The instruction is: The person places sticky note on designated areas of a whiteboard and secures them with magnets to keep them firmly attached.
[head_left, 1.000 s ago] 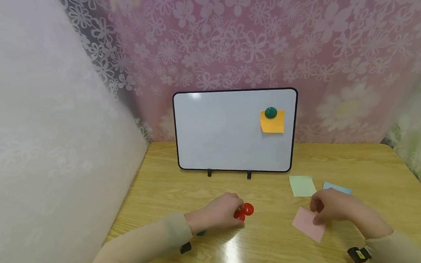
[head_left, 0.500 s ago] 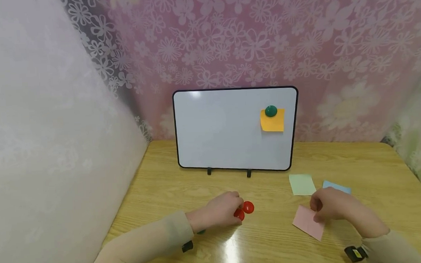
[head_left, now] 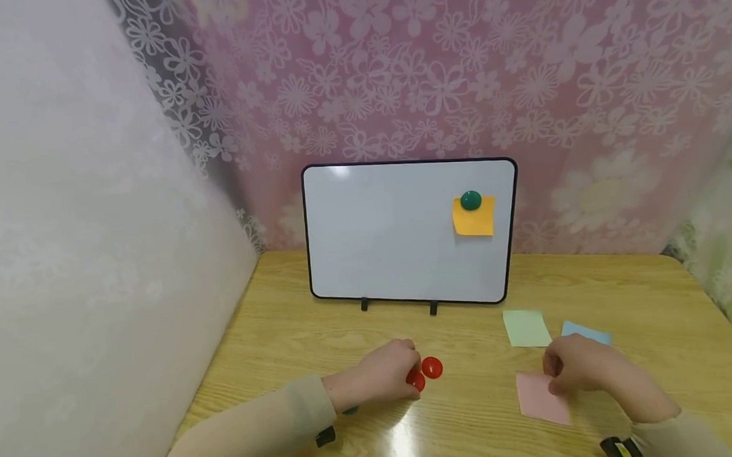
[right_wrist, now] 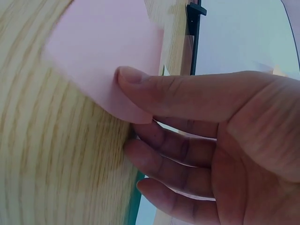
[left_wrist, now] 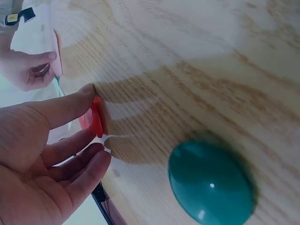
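Note:
My left hand (head_left: 377,375) rests low over the table and pinches a round red magnet (head_left: 416,381) between thumb and fingers. Just right of it lies a second red magnet (head_left: 432,367). A green magnet (left_wrist: 211,183) sits on the wood under the left wrist, mostly hidden in the head view. With thumb and index finger, my right hand (head_left: 583,363) pinches a pink sticky note (head_left: 540,399) by its edge; the other fingers curl loosely, as the right wrist view shows. The note's far part spreads out close over the table.
A whiteboard (head_left: 378,235) on small black feet stands at the back, bearing an orange sticky note (head_left: 475,222) under a green magnet (head_left: 471,200). Behind the right hand lie a green sticky note (head_left: 526,328) and a partly covered blue one (head_left: 585,332). A pale wall borders the left.
The pink note has turned in my right hand, its edges now nearly square to the board. My left hand stays almost in place, and the head view has tilted slightly.

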`<action>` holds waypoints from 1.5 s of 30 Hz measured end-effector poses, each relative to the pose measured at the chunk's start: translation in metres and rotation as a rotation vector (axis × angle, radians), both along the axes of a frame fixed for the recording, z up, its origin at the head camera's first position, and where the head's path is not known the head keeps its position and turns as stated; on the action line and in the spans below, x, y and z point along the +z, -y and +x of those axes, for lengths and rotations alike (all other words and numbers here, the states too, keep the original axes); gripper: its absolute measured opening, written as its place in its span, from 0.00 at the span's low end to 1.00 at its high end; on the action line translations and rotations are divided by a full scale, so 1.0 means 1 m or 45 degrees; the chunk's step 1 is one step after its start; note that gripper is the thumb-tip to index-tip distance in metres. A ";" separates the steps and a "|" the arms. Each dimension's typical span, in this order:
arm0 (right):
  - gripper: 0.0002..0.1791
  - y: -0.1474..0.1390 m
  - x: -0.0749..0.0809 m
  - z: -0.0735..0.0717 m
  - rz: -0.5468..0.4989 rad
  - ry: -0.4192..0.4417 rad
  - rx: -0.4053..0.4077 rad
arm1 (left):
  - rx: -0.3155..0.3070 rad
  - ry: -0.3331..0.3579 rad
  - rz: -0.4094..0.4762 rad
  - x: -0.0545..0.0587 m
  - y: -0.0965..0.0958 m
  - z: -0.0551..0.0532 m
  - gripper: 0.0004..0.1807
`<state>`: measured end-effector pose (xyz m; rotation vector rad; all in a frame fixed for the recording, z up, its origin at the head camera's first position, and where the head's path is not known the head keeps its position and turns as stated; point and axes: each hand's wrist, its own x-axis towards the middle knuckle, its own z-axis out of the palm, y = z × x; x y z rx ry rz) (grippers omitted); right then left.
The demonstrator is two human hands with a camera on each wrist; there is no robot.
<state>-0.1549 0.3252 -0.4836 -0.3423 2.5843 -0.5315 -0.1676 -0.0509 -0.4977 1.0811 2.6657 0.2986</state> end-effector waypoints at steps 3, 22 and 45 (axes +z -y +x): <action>0.14 0.000 0.000 0.001 -0.003 -0.005 -0.004 | -0.002 -0.005 -0.003 0.001 -0.001 0.001 0.15; 0.09 -0.004 -0.004 -0.004 -0.059 -0.103 0.057 | 0.018 0.049 0.034 -0.002 0.001 -0.003 0.15; 0.04 -0.016 -0.012 -0.007 -0.211 -0.018 0.014 | -0.019 0.105 0.035 -0.001 0.001 -0.008 0.12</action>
